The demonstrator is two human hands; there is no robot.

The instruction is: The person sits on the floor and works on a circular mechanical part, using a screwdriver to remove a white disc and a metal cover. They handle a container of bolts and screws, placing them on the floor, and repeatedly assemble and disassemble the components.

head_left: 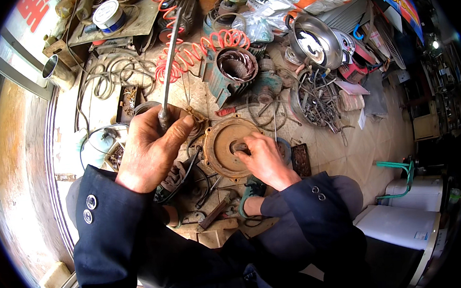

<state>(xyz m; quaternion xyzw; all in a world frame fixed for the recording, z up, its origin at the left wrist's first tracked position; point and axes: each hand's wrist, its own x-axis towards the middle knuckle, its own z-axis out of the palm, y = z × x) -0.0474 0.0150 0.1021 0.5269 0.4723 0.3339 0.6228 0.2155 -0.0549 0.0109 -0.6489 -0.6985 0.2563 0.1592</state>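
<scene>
Rusty cast metal makes up the round motor end cover [225, 147], lying on the floor just below centre. It looks heavy, stiff and gritty, best gripped by its thick rim. The right hand [264, 160] is pressed at its hub, fingers closed on a small part there. At ten o'clock from the cover, the left hand [150, 147] is clamped on a long metal rod [169, 65], pointing toward twelve.
</scene>
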